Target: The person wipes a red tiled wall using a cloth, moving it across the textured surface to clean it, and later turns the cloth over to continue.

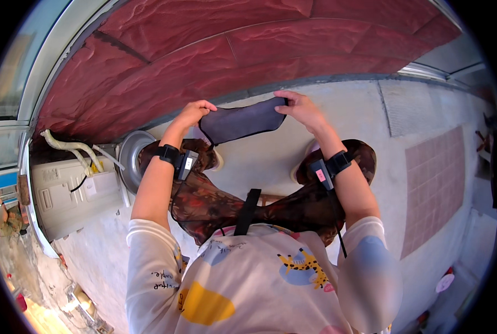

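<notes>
A dark grey piece of cloth with black edging (243, 121) is stretched in the air between my two hands, above the floor and beyond my knees. At its left end, my left hand (190, 115) pinches the edge between thumb and fingers. The upper right corner is gripped by my right hand (303, 109) in the same way. Between the hands the cloth hangs almost flat, its lower edge sagging slightly. I cannot tell exactly what kind of article it is. Each wrist wears a black strap with a small box.
A red textured wall (204, 55) runs along the far side. To the left are a shiny metal basin (127, 161) and a pale air-conditioner outdoor unit (64, 203) with wrapped pipes (70, 146). On the right lie a ribbed grey mat (412, 108) and a pinkish tiled patch (435, 186).
</notes>
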`<state>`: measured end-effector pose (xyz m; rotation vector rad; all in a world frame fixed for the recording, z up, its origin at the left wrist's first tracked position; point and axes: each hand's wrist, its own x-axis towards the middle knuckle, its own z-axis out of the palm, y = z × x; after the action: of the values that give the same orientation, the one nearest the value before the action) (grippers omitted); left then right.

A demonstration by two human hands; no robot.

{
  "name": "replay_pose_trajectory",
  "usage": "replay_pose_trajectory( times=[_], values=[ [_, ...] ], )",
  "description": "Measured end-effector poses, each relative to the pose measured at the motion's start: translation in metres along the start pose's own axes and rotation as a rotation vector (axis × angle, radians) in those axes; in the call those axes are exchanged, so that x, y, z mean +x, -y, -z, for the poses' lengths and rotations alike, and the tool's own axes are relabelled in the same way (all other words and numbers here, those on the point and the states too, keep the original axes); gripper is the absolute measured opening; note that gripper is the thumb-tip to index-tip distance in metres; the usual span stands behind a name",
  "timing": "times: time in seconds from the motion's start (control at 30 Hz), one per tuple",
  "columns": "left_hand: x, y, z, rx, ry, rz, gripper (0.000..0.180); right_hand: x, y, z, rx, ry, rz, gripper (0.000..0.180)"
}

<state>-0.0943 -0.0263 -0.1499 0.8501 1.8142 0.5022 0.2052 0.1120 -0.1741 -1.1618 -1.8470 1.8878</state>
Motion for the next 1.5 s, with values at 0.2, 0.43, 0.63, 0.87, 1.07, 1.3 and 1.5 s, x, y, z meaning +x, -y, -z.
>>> replay_pose_trajectory(
  times=[0.2, 0.43, 0.63, 0.87, 1.07, 1.3, 1.5],
  values=[
    [-0.013, -0.004, -0.004, 0.485, 0.054, -0.224, 0.056, -0.005, 0.001, -0.007, -0.581, -0.175, 0.327, 0.047],
    [-0.013, -0.017, -0.024, 0.73, -0.395, -0.374, 0.032, -0.001, -0.016, 0.002, -0.662, -0.262, 0.401, 0.031],
    [-0.005, -0.024, -0.007, 0.176, -0.371, -0.242, 0.043, 0.003, 0.008, 0.001, -0.378, -0.298, 0.237, 0.032],
    [-0.014, -0.043, -0.07, -0.455, -0.167, -0.159, 0.044, -0.005, 0.03, -0.022, -0.02, -0.282, 0.155, 0.026],
    [-0.024, -0.06, -0.108, -0.707, -0.043, -0.141, 0.045, -0.041, 0.031, -0.047, -0.025, 0.159, 0.504, 0.026],
    [-0.013, -0.07, -0.042, -0.917, -0.377, -0.236, 0.028, -0.032, 0.041, -0.023, 0.299, 0.14, 0.245, 0.024],
    [-0.006, -0.03, 0.028, -1.596, -0.721, -0.161, 0.028, -0.034, 0.043, -0.021, 0.37, 0.064, 0.19, 0.028]
  ],
)
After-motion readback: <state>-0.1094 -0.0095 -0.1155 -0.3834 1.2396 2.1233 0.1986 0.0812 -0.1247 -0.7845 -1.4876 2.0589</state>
